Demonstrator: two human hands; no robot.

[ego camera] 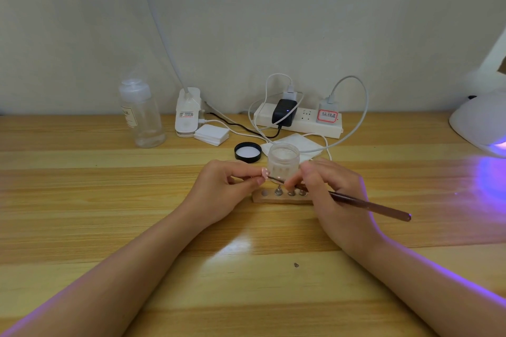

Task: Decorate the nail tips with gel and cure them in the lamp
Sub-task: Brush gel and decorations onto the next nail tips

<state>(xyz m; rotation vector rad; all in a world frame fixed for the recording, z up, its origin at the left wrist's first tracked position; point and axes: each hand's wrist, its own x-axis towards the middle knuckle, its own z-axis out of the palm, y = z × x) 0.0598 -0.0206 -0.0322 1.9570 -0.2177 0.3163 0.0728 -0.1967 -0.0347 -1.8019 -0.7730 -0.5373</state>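
My left hand (226, 186) pinches a small pink nail tip (264, 173) on its stand between thumb and fingers. My right hand (332, 194) grips a thin brown brush (369, 205), and the brush's fine end touches the nail tip. Just below both hands lies a wooden holder (276, 198) with three metal nail stands in it and one bare hole at its left end. An open clear jar (283, 159) stands right behind the hands. The white curing lamp (482, 123) sits at the right edge, glowing purple.
The jar's black lid (247, 152) lies upside down left of the jar. White wipes (301, 143) and a stack of pads (212, 134) lie behind. A clear pump bottle (141, 115), a clip lamp base (187, 112) and a power strip (301, 117) with cables line the wall.
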